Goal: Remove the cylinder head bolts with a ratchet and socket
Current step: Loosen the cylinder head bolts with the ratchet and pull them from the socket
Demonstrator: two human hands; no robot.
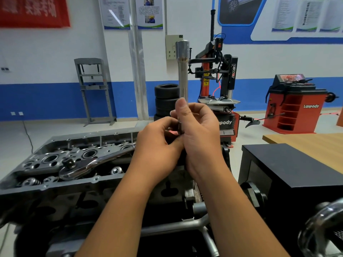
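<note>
We find both hands raised together above the near end of the engine. The right hand (199, 130) grips the lower end of a long polished steel extension bar (183, 78), which stands upright with its wide end uppermost. The left hand (157, 140) pinches a small part at the bar's base; what it is we cannot tell. Left of the hands, the chrome ratchet (87, 166) lies unheld on the bare grey cylinder head (55, 160). We judge the tool is not yet assembled, and no bolt appears out. Beyond stands a red tyre changer (219, 75).
</note>
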